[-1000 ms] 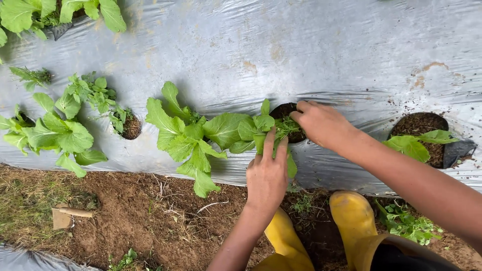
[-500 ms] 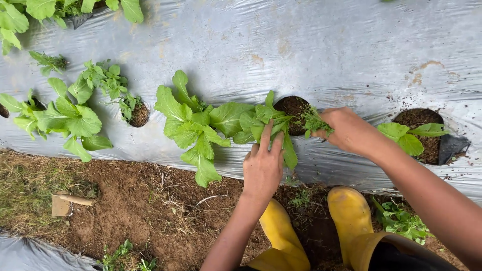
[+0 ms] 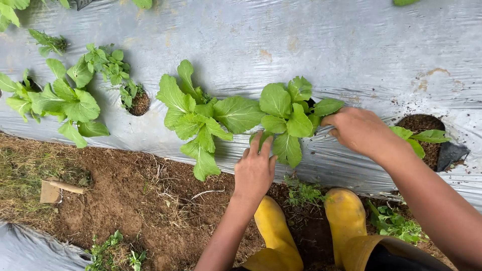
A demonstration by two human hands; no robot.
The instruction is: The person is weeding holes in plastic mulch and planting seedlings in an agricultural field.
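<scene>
Seedling (image 3: pixel 288 116) upright in its hole in the silver mulch sheet (image 3: pixel 311 40) | left hand (image 3: pixel 254 170) fingers spread flat just below its leaves | right hand (image 3: pixel 357 129) fingers curled at its base, grip unclear | planting looks nearly done; firming soil left; next hole (image 3: pixel 424 125) beyond right fingers.

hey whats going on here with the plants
A person in yellow rubber boots bends over a garden bed covered in silver plastic sheeting. Both bare hands are at one leafy green seedling growing through a hole in the sheet: the left hand lies flat below its leaves, and the right hand is curled at its right side. More green plants grow through holes to the left, beside bare brown soil.
</scene>
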